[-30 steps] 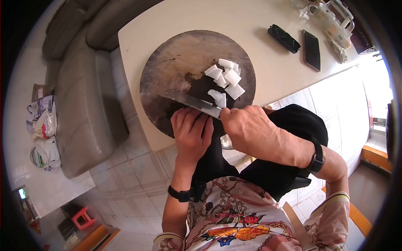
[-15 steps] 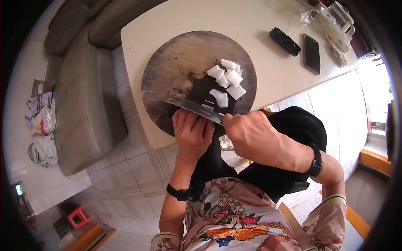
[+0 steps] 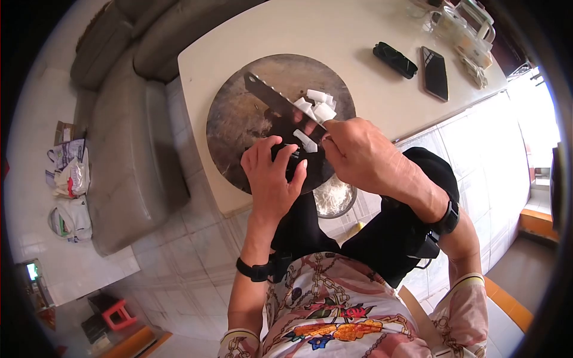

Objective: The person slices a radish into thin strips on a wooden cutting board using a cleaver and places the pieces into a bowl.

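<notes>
My right hand (image 3: 365,154) is closed round the handle of a broad kitchen knife (image 3: 270,95). The blade slants up and left across the round chopping board (image 3: 230,113), and its lower end partly covers a pile of white vegetable chunks (image 3: 324,111). Nearer me on the board, a separate white piece (image 3: 306,141) lies between my two hands. My left hand (image 3: 268,173) is over the board's near edge, fingers spread and curved. Its fingertips are close to a small sliver whose outline I cannot make out well.
A bowl of white shreds (image 3: 334,197) stands below the board's near edge. On the table (image 3: 382,113) lie a black case (image 3: 395,59) and a phone (image 3: 435,74), with a clear plastic jug (image 3: 456,30) at the far right. A grey sofa (image 3: 131,155) is at left.
The knife has lifted from beside my left fingers and swung up over the white chunks. My left hand's fingers have spread apart. More of the bowl of shreds shows.
</notes>
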A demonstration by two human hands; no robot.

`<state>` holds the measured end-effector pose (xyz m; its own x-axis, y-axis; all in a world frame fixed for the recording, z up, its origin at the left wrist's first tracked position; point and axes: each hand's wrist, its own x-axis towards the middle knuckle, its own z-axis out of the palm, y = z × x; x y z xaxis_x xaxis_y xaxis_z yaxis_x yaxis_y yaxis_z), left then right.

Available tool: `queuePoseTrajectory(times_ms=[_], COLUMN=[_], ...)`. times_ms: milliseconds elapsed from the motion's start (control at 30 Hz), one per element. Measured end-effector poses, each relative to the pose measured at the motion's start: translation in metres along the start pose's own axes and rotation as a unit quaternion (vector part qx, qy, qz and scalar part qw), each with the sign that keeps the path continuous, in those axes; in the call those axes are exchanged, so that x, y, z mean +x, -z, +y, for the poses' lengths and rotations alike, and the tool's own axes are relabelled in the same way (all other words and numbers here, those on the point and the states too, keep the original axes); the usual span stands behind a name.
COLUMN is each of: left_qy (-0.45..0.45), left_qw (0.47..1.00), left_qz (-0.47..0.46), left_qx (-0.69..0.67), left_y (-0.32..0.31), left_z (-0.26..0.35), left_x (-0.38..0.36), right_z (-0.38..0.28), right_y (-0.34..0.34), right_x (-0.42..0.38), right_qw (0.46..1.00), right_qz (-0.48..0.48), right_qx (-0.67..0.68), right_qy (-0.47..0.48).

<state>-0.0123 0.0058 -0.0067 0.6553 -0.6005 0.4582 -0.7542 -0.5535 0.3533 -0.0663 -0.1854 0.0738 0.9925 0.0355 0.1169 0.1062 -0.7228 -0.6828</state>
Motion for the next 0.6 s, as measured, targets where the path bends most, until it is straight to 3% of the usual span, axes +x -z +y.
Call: queuePoseTrajectory(times_ms=[200, 600], left_qy=[0.006, 0.021], left_qw=[1.000, 0.999], left_qz=[-0.007, -0.042], left_qx=[-0.005, 0.016], left_y=[-0.001, 0.025], left_z=[-0.002, -0.002], left_x=[0.002, -0.009], right_z=[-0.002, 0.002], right_y=[0.007, 0.011], right_x=[-0.004, -0.011], right_qw=[0.999, 1.000], right_qz=[-0.032, 0.025], right_qx=[0.011, 0.018], right_qy=[-0.034, 0.007])
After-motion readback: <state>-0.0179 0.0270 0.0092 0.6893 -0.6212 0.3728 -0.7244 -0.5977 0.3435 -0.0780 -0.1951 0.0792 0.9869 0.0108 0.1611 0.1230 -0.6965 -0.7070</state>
